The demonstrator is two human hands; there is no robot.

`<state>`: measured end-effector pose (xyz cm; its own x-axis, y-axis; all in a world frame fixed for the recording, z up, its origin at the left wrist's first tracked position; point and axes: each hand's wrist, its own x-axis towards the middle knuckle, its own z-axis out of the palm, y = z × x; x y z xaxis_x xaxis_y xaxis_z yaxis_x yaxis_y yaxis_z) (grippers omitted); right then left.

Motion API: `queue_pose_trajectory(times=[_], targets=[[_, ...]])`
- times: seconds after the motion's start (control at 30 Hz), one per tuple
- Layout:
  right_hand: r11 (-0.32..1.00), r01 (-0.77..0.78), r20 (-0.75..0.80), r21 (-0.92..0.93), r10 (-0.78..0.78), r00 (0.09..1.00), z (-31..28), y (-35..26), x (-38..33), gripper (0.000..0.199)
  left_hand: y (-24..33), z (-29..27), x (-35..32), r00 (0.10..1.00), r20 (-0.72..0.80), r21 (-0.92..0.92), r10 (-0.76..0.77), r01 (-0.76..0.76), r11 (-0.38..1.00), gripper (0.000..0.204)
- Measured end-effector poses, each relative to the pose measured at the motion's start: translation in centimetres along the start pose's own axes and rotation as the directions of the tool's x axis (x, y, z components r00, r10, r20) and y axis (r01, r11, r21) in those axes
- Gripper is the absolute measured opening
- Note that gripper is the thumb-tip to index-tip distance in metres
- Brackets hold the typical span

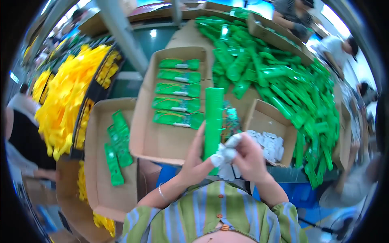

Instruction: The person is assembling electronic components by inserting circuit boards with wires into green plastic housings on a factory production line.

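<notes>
In front of my body, my left hand (pixel 197 157) closes on the lower end of a long, bright green plastic piece (pixel 213 121), its fingers along the left side. White coverings wrap the left thumb and the fingertips of my right hand (pixel 249 158). My right fingers are pinched together close to the left thumb; whatever is between them is too small to make out. Below the hands are white flat pieces (pixel 227 172). Just beyond the right hand lies a cluster of small dark-green and multicoloured parts (pixel 231 120), partly hidden.
A cardboard tray (pixel 142 137) holds several green pieces with thin wires; another tray (pixel 94 162) has green parts. White pieces fill a small box (pixel 288 141). Green parts (pixel 283 85) are heaped right, yellow parts (pixel 69 97) left. A metal post (pixel 123 34) stands behind. People work around.
</notes>
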<state>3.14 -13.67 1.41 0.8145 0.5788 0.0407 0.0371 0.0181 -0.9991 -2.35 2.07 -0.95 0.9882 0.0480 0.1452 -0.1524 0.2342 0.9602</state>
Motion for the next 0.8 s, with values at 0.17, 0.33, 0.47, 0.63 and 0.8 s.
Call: queue_pose_trajectory(times=[0.17,0.33,0.47,0.63,0.8], targets=[[0.997,-0.004,0.030,0.071,0.002,1.000,-0.2,-0.4,-0.3,0.022,-0.6,-0.4,0.3,0.999,-0.005,-0.164,-0.040,0.039,0.986,0.075],[0.950,0.078,-0.116,0.301,-0.045,0.992,0.4,-0.8,-0.8,0.020,0.3,0.7,0.6,0.994,0.041,0.106,0.100,-0.104,0.989,0.081],[0.972,0.088,-0.168,0.219,-0.052,0.984,1.1,-0.1,-0.7,0.021,0.3,1.2,0.6,0.998,0.053,0.166,0.046,-0.055,0.985,0.084],[0.987,0.148,-0.134,0.055,-0.139,0.981,0.3,0.1,-0.4,0.016,0.7,0.2,0.6,0.994,0.101,0.190,-0.032,0.013,0.982,0.080],[0.884,0.176,-0.243,-0.434,-0.303,0.921,-4.4,1.2,3.7,0.021,0.4,-3.2,1.3,0.994,-0.044,-0.210,-0.103,0.091,0.973,0.066]])
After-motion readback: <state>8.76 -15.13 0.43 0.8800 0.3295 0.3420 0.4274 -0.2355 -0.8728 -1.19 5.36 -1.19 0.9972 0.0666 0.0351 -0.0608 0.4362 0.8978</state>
